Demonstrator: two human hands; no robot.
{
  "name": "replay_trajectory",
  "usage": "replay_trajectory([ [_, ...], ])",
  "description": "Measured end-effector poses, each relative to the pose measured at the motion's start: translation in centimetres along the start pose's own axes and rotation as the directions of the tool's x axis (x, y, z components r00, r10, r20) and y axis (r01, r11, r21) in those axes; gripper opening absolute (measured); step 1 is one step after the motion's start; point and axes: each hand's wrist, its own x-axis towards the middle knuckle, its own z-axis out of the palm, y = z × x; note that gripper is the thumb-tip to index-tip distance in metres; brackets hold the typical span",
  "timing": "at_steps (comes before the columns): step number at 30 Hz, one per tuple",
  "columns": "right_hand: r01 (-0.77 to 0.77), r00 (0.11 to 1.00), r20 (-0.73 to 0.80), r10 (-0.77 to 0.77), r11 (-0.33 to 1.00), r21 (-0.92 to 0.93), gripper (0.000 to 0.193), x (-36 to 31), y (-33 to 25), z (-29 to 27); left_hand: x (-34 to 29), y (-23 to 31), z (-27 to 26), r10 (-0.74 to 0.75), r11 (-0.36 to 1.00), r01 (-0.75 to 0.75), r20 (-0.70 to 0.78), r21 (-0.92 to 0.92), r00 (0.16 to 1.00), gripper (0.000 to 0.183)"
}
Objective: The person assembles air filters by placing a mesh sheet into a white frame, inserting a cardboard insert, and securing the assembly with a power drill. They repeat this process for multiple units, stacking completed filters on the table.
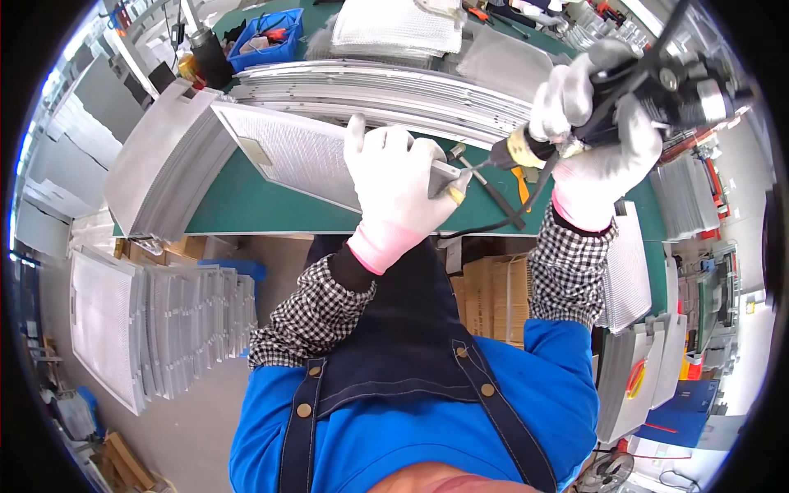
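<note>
My left hand (399, 182), in a white glove with a pink cuff, is closed on the right end of a framed silver mesh panel (300, 156). The panel stands tilted over the green table (238, 205). In my gloved right hand (596, 168) is a black power screwdriver (686, 94) with yellowish tape near its nose. Its tip points left at the panel's end, close to my left fingers; whether it touches cannot be told. Beneath the tool lie a hammer (500, 201) and an orange-handled tool (522, 187).
Long metal frame strips (386, 86) lie across the table behind the panel. A blue bin (267, 41) sits at the back left. Stacked mesh sheets (168, 164) stand at the table's left end, with more panels (107, 329) on the floor. A black cord (485, 228) trails along the front edge.
</note>
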Motion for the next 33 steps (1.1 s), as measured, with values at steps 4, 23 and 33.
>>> replay_trajectory([
  [4, -0.132, 0.989, 0.081, 0.125, 0.986, 0.099, 0.05, 1.7, 0.3, 1.7, 0.3, 0.2, 0.1, -0.032, 0.998, 0.032, 0.014, -0.046, 0.999, 0.031],
  [23, -0.188, 0.951, 0.248, 0.187, 0.982, -0.019, 0.045, 3.3, 1.4, 3.8, 0.1, -0.2, 0.1, -0.017, 0.996, 0.015, -0.017, -0.086, 1.0, 0.033],
  [33, -0.15, 0.978, 0.159, 0.138, 0.986, 0.068, 0.038, 3.4, 2.9, 3.7, 0.0, -0.1, 0.3, -0.016, 0.996, 0.013, -0.033, -0.084, 0.999, 0.034],
])
